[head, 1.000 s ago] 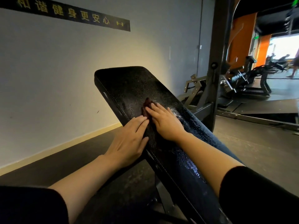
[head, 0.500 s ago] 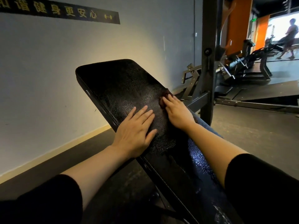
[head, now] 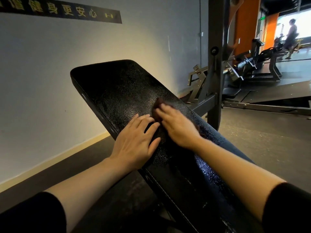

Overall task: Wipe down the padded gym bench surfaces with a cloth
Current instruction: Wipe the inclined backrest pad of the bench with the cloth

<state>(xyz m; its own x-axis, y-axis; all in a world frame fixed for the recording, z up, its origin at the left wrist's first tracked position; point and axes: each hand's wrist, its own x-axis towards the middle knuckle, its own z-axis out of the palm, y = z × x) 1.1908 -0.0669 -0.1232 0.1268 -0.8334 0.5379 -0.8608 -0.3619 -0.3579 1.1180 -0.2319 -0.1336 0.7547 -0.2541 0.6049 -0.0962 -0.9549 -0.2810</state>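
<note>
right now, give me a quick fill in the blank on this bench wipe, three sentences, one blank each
1. The right hand presses a dark ____ onto the padded bench.
2. The left hand lies flat on the pad with its fingers ____.
3. Behind the bench, the banner hangs on the ____.

Missing words: cloth; spread; wall

- Pale grey wall (head: 50, 64) on the left, with a dark banner (head: 67, 11) of gold characters near the top.
- Dark rubber floor (head: 269, 140) with a cream skirting board (head: 55, 158).
- Black steel upright (head: 217, 39); orange pillars (head: 245, 26) and exercise machines (head: 262, 64) beyond.
- Bright daylight at far right, with a distant person (head: 292, 34).
</note>
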